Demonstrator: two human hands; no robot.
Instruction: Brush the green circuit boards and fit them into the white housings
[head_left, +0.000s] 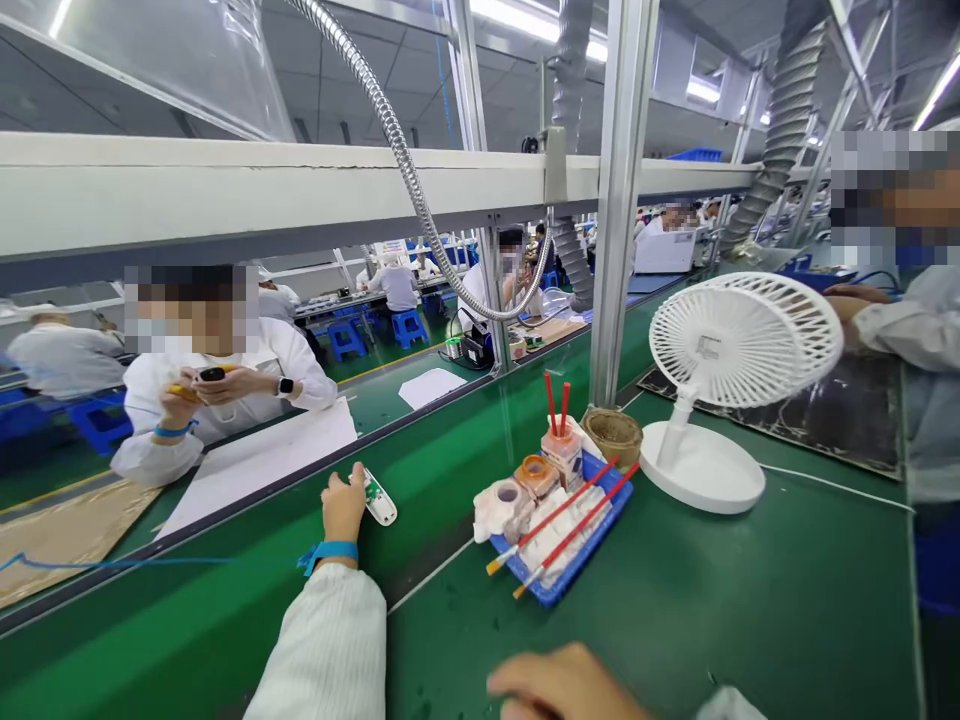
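My left hand (345, 508), with a blue wrist strap (331, 551), reaches out over the green belt. Its fingers are closed on the near side of a white oblong plastic casing (382, 504) that has a small green circuit board (370, 488) in it. Low in the picture, over the green table, is my right hand (570, 684), cut off by the bottom edge. It looks empty, with its fingers loosely apart. Nearest to it stands a blue tray (561, 592) with small jars, white cloth and red-handled brushes (577, 532).
A white fan (701, 465) stands on the right beside a brown round pot (611, 436). A metal post (616, 230) rises behind the tray. Across the belt, a co-worker (225, 375) holds a yellow and black item. Another person (919, 330) is at the right edge.
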